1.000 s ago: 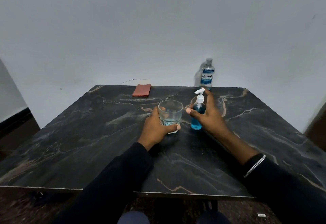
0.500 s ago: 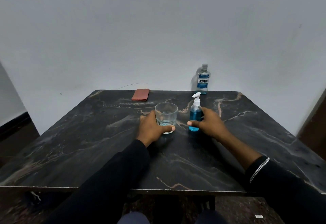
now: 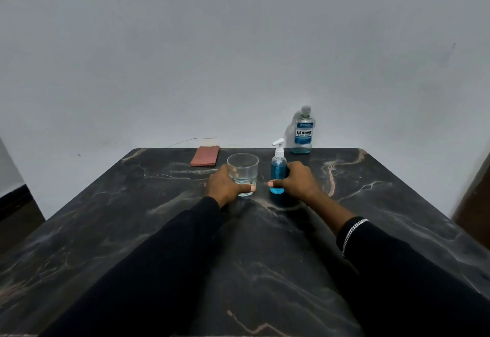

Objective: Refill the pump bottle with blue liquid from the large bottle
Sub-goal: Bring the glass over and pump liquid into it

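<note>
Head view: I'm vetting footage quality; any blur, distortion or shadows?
Head view: dim, even light; wide-angle stretch flares the table toward the near corners; the large bottle throws a soft shadow on the wall, its label is legible; the far right edge smears.

The glass [image 3: 242,169] in the left hand [image 3: 225,184] and the pump bottle [image 3: 278,169] in the right hand [image 3: 299,181] stand near each other mid-surface, with only a narrow gap between them where the thumbs nearly meet. Behind, the Listerine bottle [image 3: 304,132] stands at the far edge close to the wall [image 3: 238,58], with open room above the right hand, and a folded reddish cloth [image 3: 205,155] lies back-left of the glass. Broad bare surface [image 3: 106,230] stretches outside both arms.
</note>
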